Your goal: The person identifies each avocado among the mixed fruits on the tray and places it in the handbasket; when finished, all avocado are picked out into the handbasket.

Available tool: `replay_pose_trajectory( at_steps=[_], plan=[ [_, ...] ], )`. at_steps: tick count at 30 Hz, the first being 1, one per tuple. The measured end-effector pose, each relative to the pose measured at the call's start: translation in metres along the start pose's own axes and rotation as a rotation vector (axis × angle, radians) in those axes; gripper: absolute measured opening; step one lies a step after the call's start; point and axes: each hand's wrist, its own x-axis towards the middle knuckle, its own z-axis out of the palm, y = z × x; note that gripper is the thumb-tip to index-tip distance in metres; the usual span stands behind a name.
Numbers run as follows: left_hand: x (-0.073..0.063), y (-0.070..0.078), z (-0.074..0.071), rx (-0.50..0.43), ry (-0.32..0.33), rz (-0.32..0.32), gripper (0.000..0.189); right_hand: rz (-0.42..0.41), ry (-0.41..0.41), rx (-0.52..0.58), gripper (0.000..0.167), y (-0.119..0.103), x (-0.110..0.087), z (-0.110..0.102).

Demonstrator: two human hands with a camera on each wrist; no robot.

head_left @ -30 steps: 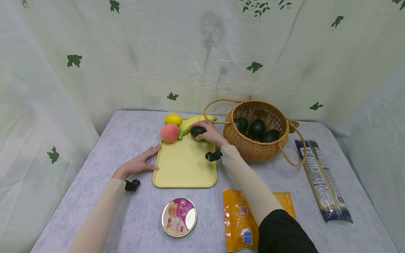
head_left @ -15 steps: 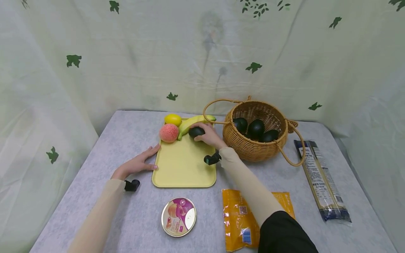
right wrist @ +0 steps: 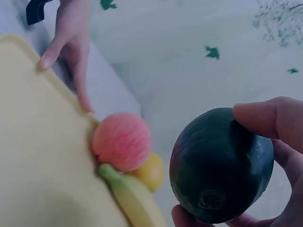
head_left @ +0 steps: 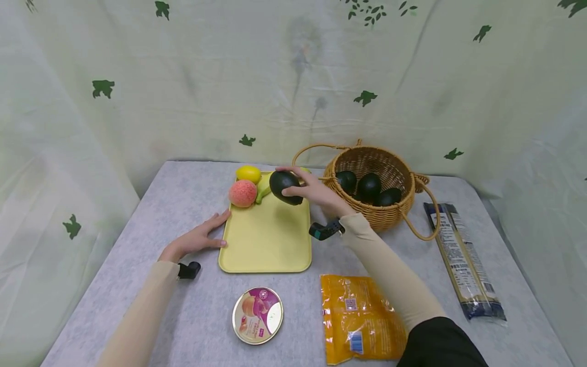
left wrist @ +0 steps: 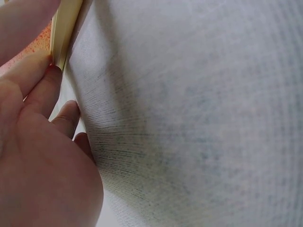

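Observation:
My right hand (head_left: 316, 191) grips a dark green avocado (head_left: 283, 186) between thumb and fingers, raised above the far part of the yellow tray (head_left: 266, 244). The right wrist view shows the avocado's stem end (right wrist: 211, 199) and the thumb on its side. A pink peach (head_left: 242, 193), a yellow lemon (head_left: 248, 173) and a banana (head_left: 263, 187) lie at the tray's far end, the banana partly hidden behind the avocado and hand. My left hand (head_left: 194, 241) touches the tray's left rim with thumb and outstretched fingers; the left wrist view shows fingertips (left wrist: 53, 71) against the rim.
Right of the tray stands a wicker basket (head_left: 362, 216) holding several avocados (head_left: 369, 187), its left handle near my right hand. A round can (head_left: 258, 316) and an orange packet (head_left: 362, 321) lie in front. A long noodle packet (head_left: 465, 262) lies at right.
My right hand has lifted the avocado off the tray beside the banana, and the forearm has shifted right. The left hand stays at the tray's rim.

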Motion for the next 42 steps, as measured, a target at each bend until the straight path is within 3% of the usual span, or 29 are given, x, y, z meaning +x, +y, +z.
replay_pose_trajectory(
  at_steps=[6,12,27,36,42],
  plan=[
    [0.001,0.000,0.000,-0.003,0.000,0.012,0.089,-0.047,0.014,-0.002,0.056,-0.022,-0.023,-0.027],
    [0.001,-0.001,0.000,0.003,-0.003,0.015,0.089,-0.058,0.072,0.030,0.053,-0.028,-0.048,-0.060],
    [0.001,0.000,0.001,0.006,-0.005,0.010,0.089,0.064,0.322,0.008,0.059,0.004,-0.089,-0.126],
    [0.000,0.001,0.001,0.001,-0.006,0.007,0.089,0.142,0.407,-0.042,0.057,0.024,-0.101,-0.145],
    [-0.001,0.001,0.001,-0.003,-0.003,0.002,0.089,0.190,0.419,-0.080,0.064,0.025,-0.097,-0.147]
  ],
)
